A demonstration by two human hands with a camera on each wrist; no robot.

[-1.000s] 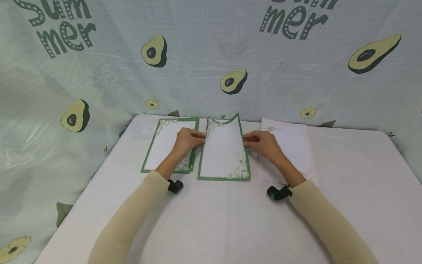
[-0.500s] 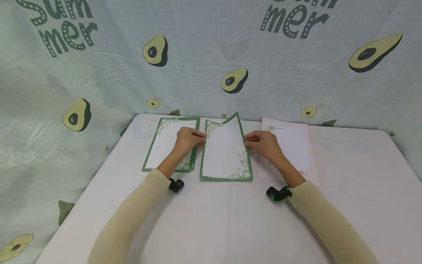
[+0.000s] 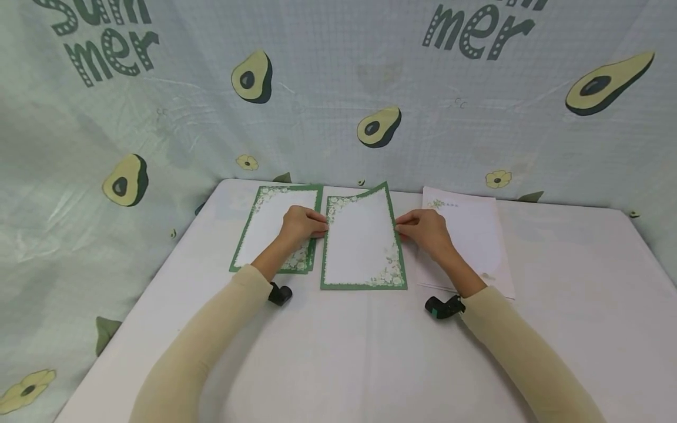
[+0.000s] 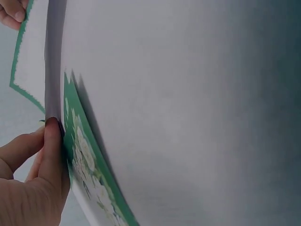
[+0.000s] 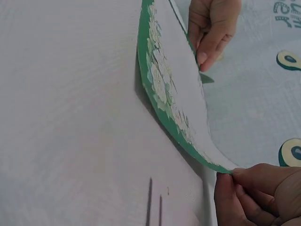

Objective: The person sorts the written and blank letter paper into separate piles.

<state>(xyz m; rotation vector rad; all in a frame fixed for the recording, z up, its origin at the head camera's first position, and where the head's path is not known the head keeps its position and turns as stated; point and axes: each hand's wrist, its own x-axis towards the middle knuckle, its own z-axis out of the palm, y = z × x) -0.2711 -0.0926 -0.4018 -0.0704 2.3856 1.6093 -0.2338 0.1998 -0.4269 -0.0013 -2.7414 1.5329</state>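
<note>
A sheet of white paper with a green floral border [image 3: 362,244] stands in the middle of the head view, its top edge bowed and its upper right corner raised. My left hand [image 3: 304,225] pinches its left edge between thumb and fingers. On the opposite edge, my right hand [image 3: 426,231] pinches it the same way. In the right wrist view, the sheet [image 5: 164,80] curves between my right hand [image 5: 261,195] and my left hand [image 5: 214,30]. The left wrist view has my left hand [image 4: 33,174] gripping the paper's edge.
More green-bordered sheets [image 3: 264,229] lie overlapping on the white table [image 3: 338,352], left of centre and partly under my left forearm. Pale pink sheets [image 3: 471,229] lie at the right beneath my right wrist. Behind the table hangs an avocado-print cloth [image 3: 317,76].
The hands have spread slightly apart. The sheet's upper left corner has come down and its top edge dips less than before. The other paper piles have stayed in place.
</note>
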